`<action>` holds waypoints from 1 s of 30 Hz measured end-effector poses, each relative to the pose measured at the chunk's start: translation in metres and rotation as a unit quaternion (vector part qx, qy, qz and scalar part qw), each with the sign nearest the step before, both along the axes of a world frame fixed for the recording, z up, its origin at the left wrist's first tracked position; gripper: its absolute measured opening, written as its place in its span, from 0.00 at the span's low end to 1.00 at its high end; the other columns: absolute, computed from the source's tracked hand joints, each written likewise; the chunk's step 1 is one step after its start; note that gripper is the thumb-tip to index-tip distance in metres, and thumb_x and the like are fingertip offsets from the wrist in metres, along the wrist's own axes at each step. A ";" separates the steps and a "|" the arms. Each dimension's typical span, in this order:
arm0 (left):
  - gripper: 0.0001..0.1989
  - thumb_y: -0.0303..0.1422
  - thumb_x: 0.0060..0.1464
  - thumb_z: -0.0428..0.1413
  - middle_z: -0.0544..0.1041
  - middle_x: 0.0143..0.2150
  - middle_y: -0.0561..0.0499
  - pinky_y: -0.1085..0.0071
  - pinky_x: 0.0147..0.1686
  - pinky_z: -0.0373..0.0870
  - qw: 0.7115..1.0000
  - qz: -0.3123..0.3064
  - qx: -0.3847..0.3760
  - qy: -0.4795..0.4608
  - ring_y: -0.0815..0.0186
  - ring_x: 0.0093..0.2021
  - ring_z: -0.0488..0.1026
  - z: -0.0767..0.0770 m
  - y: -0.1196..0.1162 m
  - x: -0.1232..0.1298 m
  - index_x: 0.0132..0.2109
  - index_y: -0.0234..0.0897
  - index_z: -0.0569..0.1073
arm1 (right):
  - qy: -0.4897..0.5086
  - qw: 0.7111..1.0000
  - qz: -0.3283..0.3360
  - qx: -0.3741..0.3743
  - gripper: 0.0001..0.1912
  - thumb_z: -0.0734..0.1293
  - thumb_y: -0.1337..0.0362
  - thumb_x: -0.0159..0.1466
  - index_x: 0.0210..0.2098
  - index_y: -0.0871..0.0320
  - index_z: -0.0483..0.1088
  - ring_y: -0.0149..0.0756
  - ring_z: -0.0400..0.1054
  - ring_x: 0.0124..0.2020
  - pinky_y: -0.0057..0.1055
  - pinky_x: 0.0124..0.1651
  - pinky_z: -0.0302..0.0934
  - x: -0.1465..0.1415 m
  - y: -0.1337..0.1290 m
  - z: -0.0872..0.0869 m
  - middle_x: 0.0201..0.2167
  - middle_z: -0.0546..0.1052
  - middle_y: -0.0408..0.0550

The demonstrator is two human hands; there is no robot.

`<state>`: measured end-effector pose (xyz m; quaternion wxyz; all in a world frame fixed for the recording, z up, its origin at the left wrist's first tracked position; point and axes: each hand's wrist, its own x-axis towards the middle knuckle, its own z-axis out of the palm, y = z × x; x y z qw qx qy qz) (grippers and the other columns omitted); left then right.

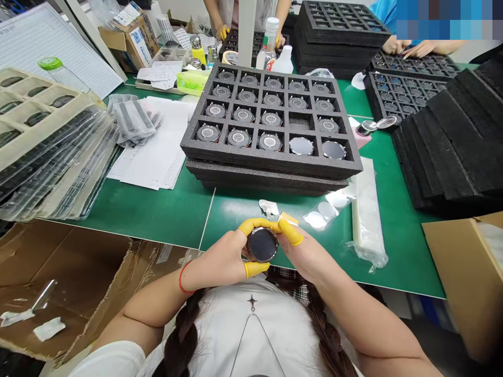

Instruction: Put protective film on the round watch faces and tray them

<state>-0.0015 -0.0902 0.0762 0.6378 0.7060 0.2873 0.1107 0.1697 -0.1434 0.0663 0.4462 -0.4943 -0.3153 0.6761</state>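
A round watch head (263, 244) with a dark glass face and a shiny rim is held up near my chest. My left hand (225, 257) grips it, thumb below and index finger over the top, both in yellow finger cots. At its upper right edge, my right hand (304, 251) has its cotted thumb and finger closed on the rim. Just beyond lie a crumpled white tissue (269, 208) and a strip of round clear films (326, 213). Behind them stands a stack of black foam trays (271, 166); the top one holds watch heads, with one bare compartment.
Clear plastic trays (58, 167) and papers (143, 165) are on the left of the green table (161, 214). A white plastic-wrapped bundle (367, 214) and black foam sheets (448, 141) stand right. Cardboard boxes (86, 262) flank the table edge. Co-workers' hands (408, 48) work at the back.
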 end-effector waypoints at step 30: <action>0.26 0.26 0.52 0.55 0.76 0.39 0.52 0.74 0.30 0.70 0.998 -0.052 0.009 0.041 0.66 0.33 0.75 -0.001 0.007 0.002 0.58 0.39 0.61 | 0.029 0.998 0.046 -0.017 0.07 0.68 0.60 0.59 0.33 0.57 0.71 0.29 0.65 0.32 0.26 0.37 0.61 -0.013 0.003 -0.005 0.29 0.72 0.40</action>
